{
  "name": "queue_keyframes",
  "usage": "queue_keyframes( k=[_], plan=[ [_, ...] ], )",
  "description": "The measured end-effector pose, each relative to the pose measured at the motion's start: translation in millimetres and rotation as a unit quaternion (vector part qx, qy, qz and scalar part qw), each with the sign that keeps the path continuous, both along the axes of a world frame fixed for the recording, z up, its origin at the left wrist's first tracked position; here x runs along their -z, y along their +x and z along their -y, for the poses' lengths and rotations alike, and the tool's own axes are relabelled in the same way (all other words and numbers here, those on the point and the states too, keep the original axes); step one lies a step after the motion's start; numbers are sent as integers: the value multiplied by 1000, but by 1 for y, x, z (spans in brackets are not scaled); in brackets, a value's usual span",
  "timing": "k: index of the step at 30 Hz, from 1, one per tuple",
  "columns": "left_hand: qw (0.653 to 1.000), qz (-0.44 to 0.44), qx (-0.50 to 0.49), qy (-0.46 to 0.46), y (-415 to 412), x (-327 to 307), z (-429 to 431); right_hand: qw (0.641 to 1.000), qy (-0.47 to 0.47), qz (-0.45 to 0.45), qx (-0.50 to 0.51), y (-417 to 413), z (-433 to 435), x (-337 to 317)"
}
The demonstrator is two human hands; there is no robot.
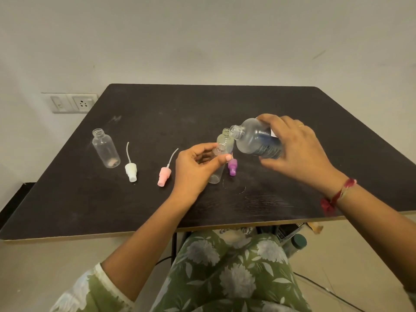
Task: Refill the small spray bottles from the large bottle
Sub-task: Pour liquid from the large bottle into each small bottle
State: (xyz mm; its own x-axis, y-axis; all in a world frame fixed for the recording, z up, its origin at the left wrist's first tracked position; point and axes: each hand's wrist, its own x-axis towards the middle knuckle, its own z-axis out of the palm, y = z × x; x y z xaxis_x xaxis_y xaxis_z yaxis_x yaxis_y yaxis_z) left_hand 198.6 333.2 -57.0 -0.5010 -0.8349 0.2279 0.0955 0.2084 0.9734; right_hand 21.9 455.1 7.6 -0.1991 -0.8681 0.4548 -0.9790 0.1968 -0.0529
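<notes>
My right hand (297, 149) grips the large clear bottle (252, 138), uncapped and tilted with its mouth pointing left. Its mouth hangs just above and right of a small clear bottle (217, 172) that stands on the dark table (225, 104); my left hand (193, 167) pinches that bottle's neck. A second small bottle (225, 138) stands right behind it, open. A third open small bottle (105, 148) stands at the left. Three spray caps lie loose: white (131, 171), pink (164, 173) and purple (232, 167).
A wall socket plate (73, 102) is on the wall at the back left. Small wet spots (234, 188) mark the table in front of the bottles. Under the table's near edge, at the right, a jar with a dark lid (297, 243) stands on the floor.
</notes>
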Motion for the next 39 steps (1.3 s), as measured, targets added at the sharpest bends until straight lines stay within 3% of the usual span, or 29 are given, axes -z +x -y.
queue_keyframes(
  k=[39],
  plan=[
    [998, -39, 42, 36, 0, 4, 0, 992, 42, -123, -3, 7, 2, -16]
  ],
)
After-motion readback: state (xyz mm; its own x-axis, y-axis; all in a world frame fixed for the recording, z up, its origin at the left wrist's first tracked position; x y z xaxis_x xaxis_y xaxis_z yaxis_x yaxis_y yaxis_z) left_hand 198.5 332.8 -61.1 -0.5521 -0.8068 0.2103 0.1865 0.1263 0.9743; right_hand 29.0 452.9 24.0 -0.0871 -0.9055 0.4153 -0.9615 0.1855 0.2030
